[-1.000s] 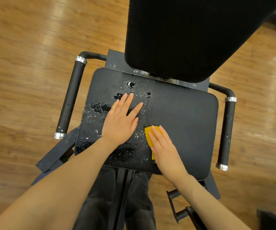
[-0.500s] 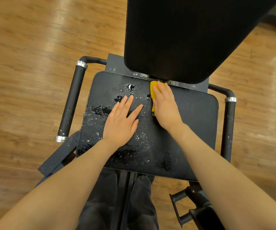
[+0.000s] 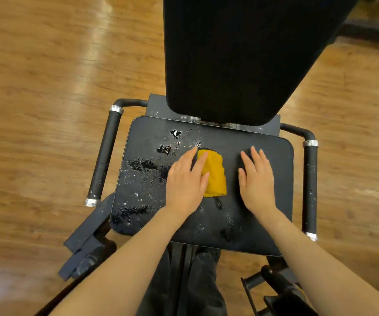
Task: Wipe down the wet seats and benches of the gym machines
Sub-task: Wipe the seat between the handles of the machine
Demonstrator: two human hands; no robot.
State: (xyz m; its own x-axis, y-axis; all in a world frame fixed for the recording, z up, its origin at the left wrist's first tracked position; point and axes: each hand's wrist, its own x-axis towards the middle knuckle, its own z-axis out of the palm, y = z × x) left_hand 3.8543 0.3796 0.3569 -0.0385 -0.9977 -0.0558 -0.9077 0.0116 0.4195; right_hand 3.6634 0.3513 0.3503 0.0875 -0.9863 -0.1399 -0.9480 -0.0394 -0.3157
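Note:
The black padded seat (image 3: 277,153) of a gym machine lies below me, with puddles and droplets (image 3: 141,165) over its left half and front. A folded yellow cloth (image 3: 216,176) lies flat near the seat's middle. My left hand (image 3: 185,183) rests flat on the seat with its fingers and thumb pressed over the cloth's left edge. A little right of the cloth, not touching it, my right hand (image 3: 258,179) lies palm down on the drier half, fingers apart.
The tall black backrest (image 3: 229,55) rises at the seat's far edge. Black padded handles with chrome ends flank the seat, left handle (image 3: 105,156) and right handle (image 3: 310,185). The machine's frame and my dark trousers (image 3: 197,283) are below. Wooden floor surrounds everything.
My right hand pushed the cloth up to the backrest, brought it back to mid-seat and let go, moving right. My left hand shifted right onto the cloth's edge.

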